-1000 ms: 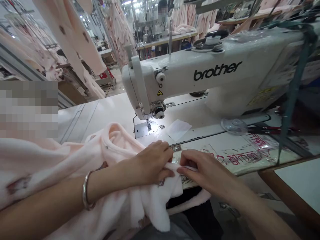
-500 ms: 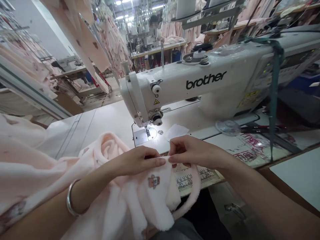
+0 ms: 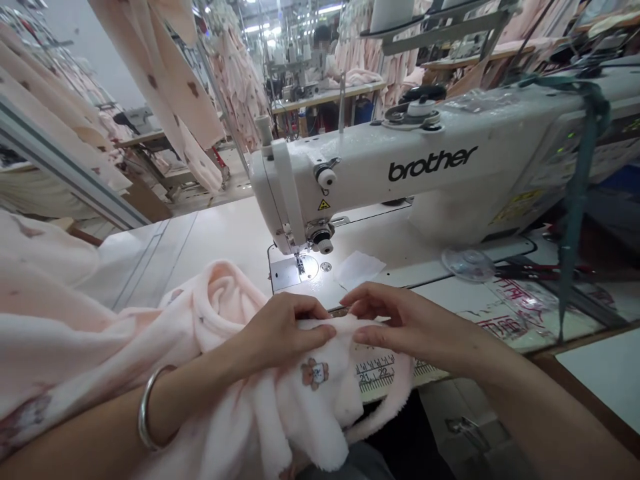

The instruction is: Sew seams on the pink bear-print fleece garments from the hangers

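Head cam, pink fleece edge [image 3: 344, 327], in L fingers [image 3: 309, 305], in R fingers [image 3: 371, 295]

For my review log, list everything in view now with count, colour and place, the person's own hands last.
Sewing machine: one, white, across the table
Table: one, white, under the machine
Printed fabric: one heap, pale pink, front left to centre
Scrap: one, white, right of the needle
Round plastic item: one, clear, right of the scrap
Strap: one, green, hanging at right
Ruler markings: black, table's front edge
Thread cones: at least one, white, top
Hanging garments: many, pink, background
Bangle: one, silver, left wrist
Left hand: one, bare, on fabric edge
Right hand: one, bare, same edge
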A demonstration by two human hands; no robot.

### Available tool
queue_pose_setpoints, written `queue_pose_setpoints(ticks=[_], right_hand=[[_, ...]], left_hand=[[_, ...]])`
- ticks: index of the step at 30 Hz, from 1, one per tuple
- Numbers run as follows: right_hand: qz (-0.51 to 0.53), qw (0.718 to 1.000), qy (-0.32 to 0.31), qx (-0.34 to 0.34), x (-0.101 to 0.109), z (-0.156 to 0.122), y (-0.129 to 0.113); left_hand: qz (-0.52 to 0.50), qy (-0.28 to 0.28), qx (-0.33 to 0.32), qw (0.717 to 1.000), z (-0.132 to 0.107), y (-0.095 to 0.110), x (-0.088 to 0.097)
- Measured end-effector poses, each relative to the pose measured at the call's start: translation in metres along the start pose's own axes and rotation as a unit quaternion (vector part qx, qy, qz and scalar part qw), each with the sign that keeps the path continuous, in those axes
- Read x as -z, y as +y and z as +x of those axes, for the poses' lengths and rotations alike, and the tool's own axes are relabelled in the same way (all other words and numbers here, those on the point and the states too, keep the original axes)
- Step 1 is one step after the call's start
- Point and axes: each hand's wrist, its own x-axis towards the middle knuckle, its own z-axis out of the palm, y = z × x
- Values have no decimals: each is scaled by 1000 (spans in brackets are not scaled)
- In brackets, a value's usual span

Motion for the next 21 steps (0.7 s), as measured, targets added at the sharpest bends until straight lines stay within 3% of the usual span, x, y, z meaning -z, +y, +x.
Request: queue_pose_setpoints(ticks=[4, 7, 11, 16, 21], right_hand=[[43, 998, -37, -25, -3, 1, 3], [54, 998, -13, -36, -7, 10, 3], [-22, 998, -7, -54, -6, 41, 4], [-131, 990, -1, -54, 0, 94, -3], [-188, 980, 50, -40, -2, 121, -12]], left_hand=[[3, 22, -7, 1000, -1, 0, -2], [-16, 28, 10, 999, 2, -4, 1], [-55, 25, 59, 996, 17, -14, 15], [22, 96, 134, 986, 43, -22, 36], [48, 112, 108, 987, 56, -33, 46]])
